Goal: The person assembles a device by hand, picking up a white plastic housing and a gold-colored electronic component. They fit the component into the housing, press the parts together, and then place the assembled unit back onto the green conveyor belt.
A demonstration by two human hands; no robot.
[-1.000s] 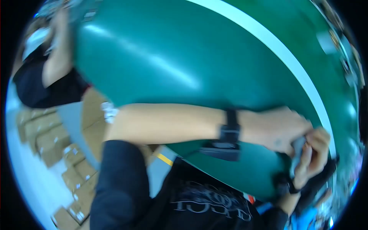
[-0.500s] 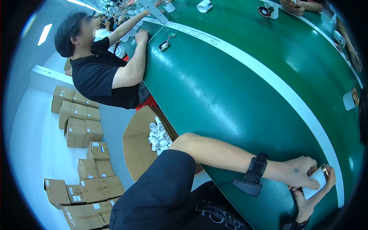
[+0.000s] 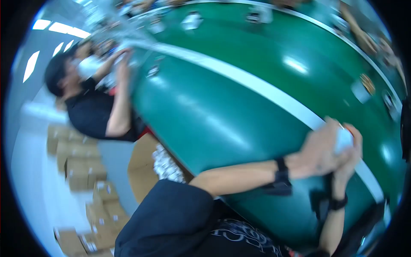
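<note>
Both my hands close around a white housing [image 3: 343, 140] over the white strip on the green table. My left hand [image 3: 317, 150] wraps it from the left, fingers bent. From the right, my right hand [image 3: 350, 159] cups it, and a reddish-gold edge shows at the top between the fingers. Motion smears the hands, and most of the housing is hidden behind them. Beyond them on the green belt stands a similar white housing with a gold end [image 3: 363, 89].
More white parts [image 3: 192, 20] lie along the belt. A small dark part [image 3: 153, 70] rests near a co-worker [image 3: 92, 105] at the left. Beside the table, an open cardboard box [image 3: 139, 165] holds white pieces. Stacked cartons [image 3: 85, 173] stand on the floor. Other people's hands [image 3: 366, 43] are across the belt.
Both hands have lifted the housing and moved it away from me, over the white strip. The view has shifted, and the housing with the gold end now appears further left.
</note>
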